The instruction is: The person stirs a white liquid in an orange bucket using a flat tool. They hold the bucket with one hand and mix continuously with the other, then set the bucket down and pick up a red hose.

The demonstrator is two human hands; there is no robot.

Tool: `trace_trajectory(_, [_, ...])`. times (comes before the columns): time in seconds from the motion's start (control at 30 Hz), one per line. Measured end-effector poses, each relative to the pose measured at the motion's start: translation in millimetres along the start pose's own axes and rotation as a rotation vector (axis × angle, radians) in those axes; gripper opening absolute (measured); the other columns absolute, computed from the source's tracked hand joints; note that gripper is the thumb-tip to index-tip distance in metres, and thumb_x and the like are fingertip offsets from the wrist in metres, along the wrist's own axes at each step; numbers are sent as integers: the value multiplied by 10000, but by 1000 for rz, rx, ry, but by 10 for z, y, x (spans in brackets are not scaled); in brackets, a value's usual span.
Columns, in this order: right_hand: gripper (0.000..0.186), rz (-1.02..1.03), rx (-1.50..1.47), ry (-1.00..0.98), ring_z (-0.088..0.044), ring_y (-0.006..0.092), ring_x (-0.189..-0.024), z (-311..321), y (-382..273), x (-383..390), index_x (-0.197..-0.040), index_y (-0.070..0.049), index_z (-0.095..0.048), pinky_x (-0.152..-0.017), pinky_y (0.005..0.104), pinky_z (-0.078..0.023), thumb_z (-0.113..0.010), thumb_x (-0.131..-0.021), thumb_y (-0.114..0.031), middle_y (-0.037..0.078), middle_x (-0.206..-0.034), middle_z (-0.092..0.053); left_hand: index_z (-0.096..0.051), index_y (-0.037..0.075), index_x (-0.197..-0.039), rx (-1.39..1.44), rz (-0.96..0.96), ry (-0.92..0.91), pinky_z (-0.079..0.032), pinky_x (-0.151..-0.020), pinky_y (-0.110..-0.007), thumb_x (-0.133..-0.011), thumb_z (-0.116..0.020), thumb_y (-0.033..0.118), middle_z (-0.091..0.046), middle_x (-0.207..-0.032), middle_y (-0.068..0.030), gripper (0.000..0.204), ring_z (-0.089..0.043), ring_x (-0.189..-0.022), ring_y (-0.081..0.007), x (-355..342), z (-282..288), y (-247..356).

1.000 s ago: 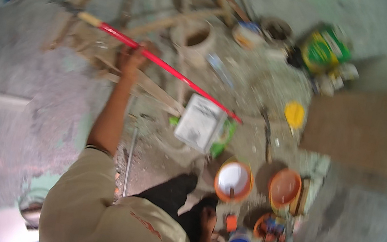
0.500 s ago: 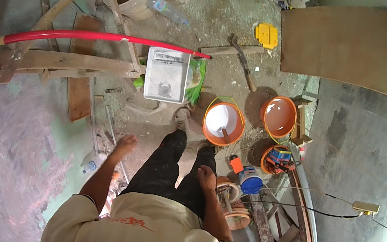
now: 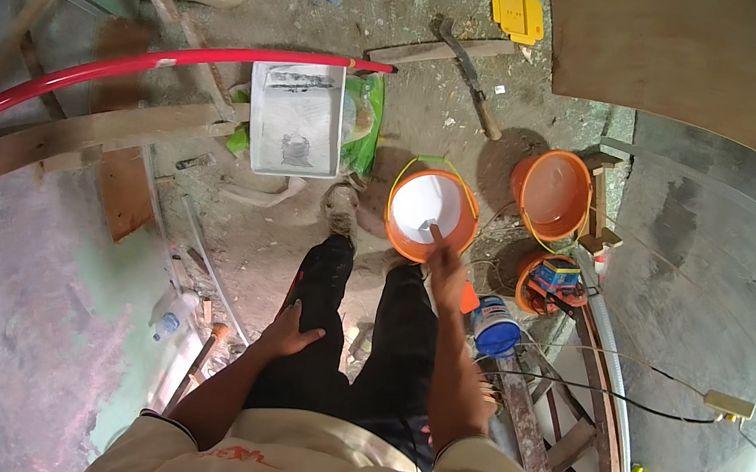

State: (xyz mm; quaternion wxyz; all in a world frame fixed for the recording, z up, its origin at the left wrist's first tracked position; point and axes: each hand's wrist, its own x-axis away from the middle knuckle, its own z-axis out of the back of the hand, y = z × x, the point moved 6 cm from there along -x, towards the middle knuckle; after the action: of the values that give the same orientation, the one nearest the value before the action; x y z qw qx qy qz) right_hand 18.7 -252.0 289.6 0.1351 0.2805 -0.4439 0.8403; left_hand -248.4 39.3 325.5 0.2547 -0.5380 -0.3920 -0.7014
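My right hand is at the near rim of an orange bucket of white paint. Its fingers are closed round the upper end of a wooden stick that leans in the paint; the hand covers most of the stick. Against my left thigh rests my left hand, its thumb stretched out and nothing in it. A whitish paint tray lies on the floor beyond my left foot, streaked with grey and white. To the right stands a second orange bucket with a dull pinkish-brown inside.
A long red-wrapped pole crosses at the left, over wooden planks. Near my right leg are a blue-lidded tub and a small orange bucket of tools. Farther off lie a machete-like blade and a yellow plastic piece.
My right hand has moved forward from my thigh to the stick in the paint bucket. My left hand has come in from the left onto my thigh. The view has shifted slightly.
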Motion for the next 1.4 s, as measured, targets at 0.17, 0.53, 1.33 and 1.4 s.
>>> trace_trajectory(0.17, [336, 95, 292, 232, -783, 333, -943, 301, 784, -2405, -1227, -67, -725, -861, 437, -595, -636, -991, -290, 200, -986, -786, -351, -58, -1612, -87, 127, 85, -424, -1200, -528, -907, -752, 606, -451, -1569, -360, 1047, -472, -1456, -501, -268, 103, 479])
trace_trajectory(0.53, [540, -100, 938, 133, -587, 455, -1344, -185, 1578, -5015, -1486, -179, -508, -1089, 585, -498, -611, -1033, -455, 228, -1440, -599, -534, 24, -1530, 30, 306, 291, -430, -1183, -538, -898, -793, 465, -488, -1570, -308, 812, -508, -1434, -480, -458, -1, 821])
trace_trajectory(1.33, [369, 561, 913, -374, -730, 503, -950, -348, -956, -4137, -1262, -144, -638, -849, 590, -576, -671, -996, -397, 254, -981, -760, -501, 18, -1537, 64, 337, 305, -404, -1203, -549, -912, -794, 453, -429, -1590, -324, 816, -440, -1466, -488, -501, -256, 1034])
trace_trajectory(1.4, [349, 584, 980, -402, -734, 491, -958, -381, -1100, -4195, -1242, -155, -646, -850, 592, -579, -679, -990, -394, 246, -981, -764, -503, 17, -1537, 65, 346, 305, -401, -1211, -541, -915, -795, 458, -437, -1588, -333, 816, -440, -1470, -487, -493, -217, 1063])
